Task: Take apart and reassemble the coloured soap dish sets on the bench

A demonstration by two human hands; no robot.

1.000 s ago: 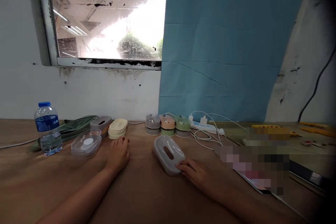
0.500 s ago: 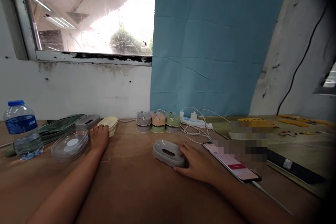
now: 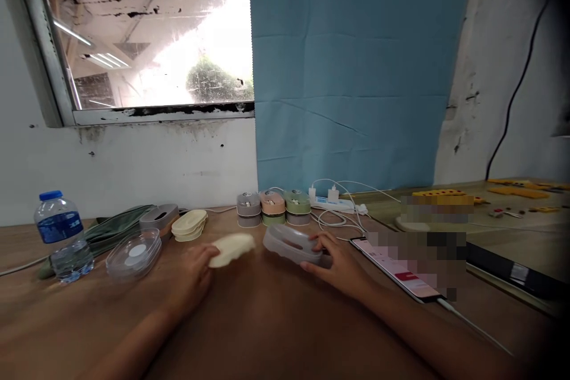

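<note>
My left hand pinches a thin cream oval plastic piece by its left end, holding it above the table. Just right of it, my right hand grips the right end of a grey oval plastic cover with a slot in its top. The cover is tilted, and motion blurs it a little. A stack of similar cream pieces lies farther back on the left. Beside that stack stand another grey slotted cover and several nested clear plastic lids.
A water bottle and a green bag are at the left. Grey, pink and green boxes stand stacked by the wall. A power strip with white cables lies behind a plugged-in phone at the right.
My left hand has come away from the cream stack, moving right and nearer with one piece. My right hand has lifted and tilted the grey cover. The view has shifted slightly.
</note>
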